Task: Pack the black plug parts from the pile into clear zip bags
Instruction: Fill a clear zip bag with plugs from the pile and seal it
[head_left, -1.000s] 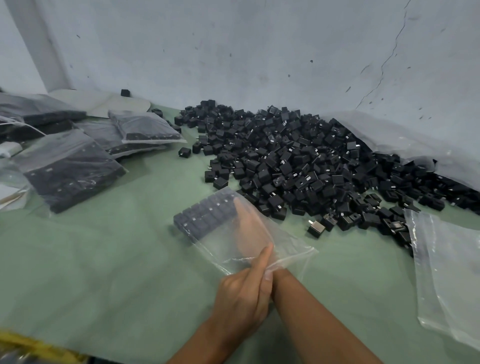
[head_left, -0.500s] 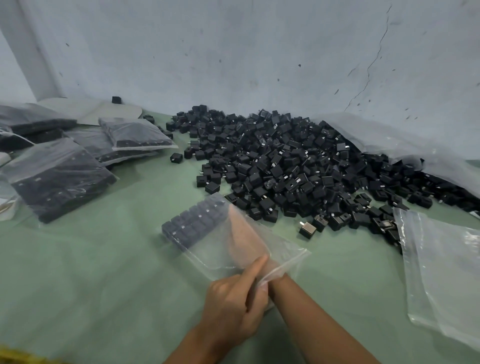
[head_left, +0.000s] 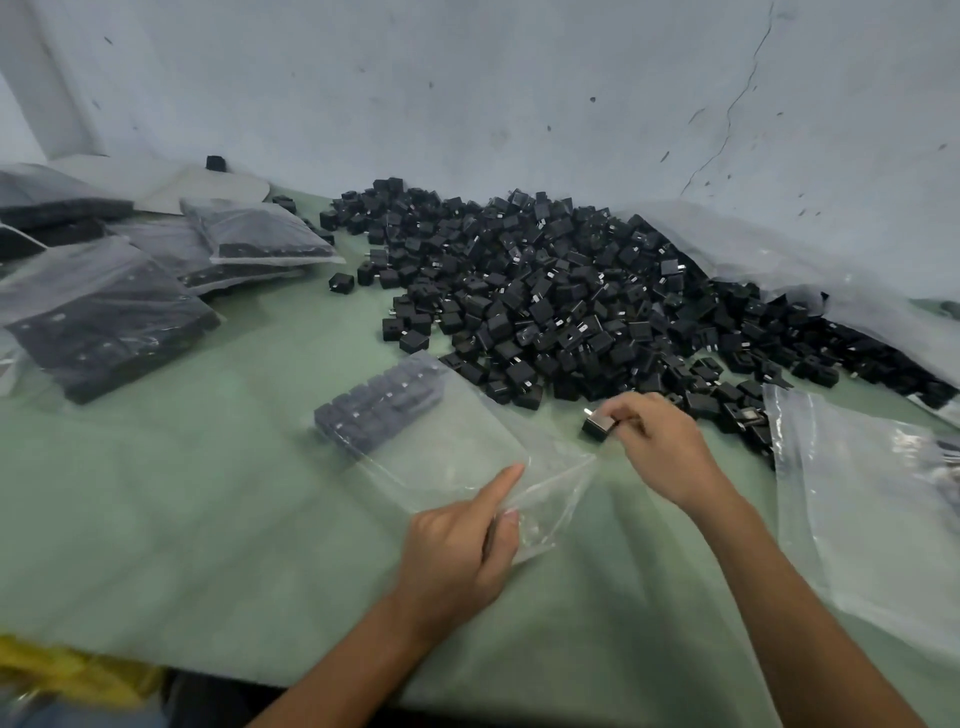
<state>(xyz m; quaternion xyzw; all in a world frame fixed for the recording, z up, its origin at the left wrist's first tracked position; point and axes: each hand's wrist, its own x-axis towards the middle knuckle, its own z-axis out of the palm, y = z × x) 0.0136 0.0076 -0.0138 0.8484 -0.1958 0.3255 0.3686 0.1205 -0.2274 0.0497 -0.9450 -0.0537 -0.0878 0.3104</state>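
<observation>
A big pile of black plug parts (head_left: 561, 291) lies on the green table (head_left: 182, 509) against the wall. A clear zip bag (head_left: 457, 441) lies in front of it, with a neat row of plug parts (head_left: 379, 410) packed at its closed far end. My left hand (head_left: 462, 545) pinches the bag's open near edge, index finger stretched along it. My right hand (head_left: 660, 447) is at the pile's near edge, fingers closed on one black plug part (head_left: 597, 427) with metal prongs.
Several filled zip bags (head_left: 104, 317) lie stacked at the left. Empty clear bags (head_left: 857, 509) lie at the right, and a large plastic sheet (head_left: 779, 260) spreads under the pile's right side. Something yellow (head_left: 62, 670) sits below the table's near left edge.
My right hand has come out of the bag and moved right to the pile's edge, where it closed on one plug part. My left hand still holds the bag's mouth.
</observation>
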